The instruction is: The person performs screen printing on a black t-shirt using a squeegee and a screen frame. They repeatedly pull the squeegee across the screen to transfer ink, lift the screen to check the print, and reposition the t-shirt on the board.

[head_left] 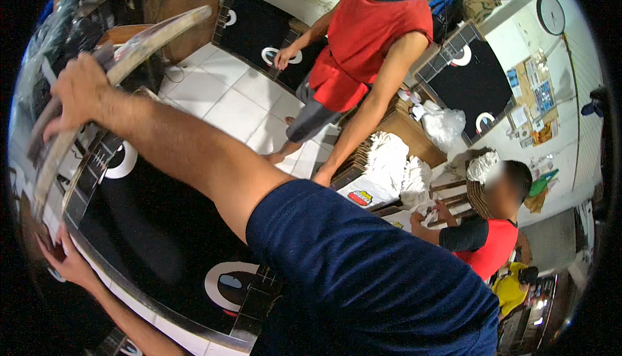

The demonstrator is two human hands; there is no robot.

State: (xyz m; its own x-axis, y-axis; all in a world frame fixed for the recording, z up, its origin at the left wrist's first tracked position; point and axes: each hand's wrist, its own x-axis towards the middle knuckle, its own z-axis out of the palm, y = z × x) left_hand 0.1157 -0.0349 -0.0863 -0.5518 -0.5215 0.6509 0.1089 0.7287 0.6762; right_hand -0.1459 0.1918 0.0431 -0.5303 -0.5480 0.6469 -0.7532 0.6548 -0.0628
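My right arm, in a navy sleeve, reaches across to the upper left. My right hand (83, 93) is closed round a tilted wooden frame (155, 44), whose pale, worn rails bend along the left rim. At the lower left my left hand (72, 264) has thumb and fingers on either side of the frame's lower end; the contact is dim and partly hidden. Beneath my right arm lies a large black panel (149, 226) with dark edging and printed cartoon eyes in white, blue and red. The far side of the frame is lost in the dark rim.
Across from me stands a person in a red top (379, 32), beside another eye-printed panel (256, 32). A third panel (470, 77) is by the wall. White cloths (385, 161) are piled at centre right, near a seated person (489, 239). White floor tiles (240, 97) show between.
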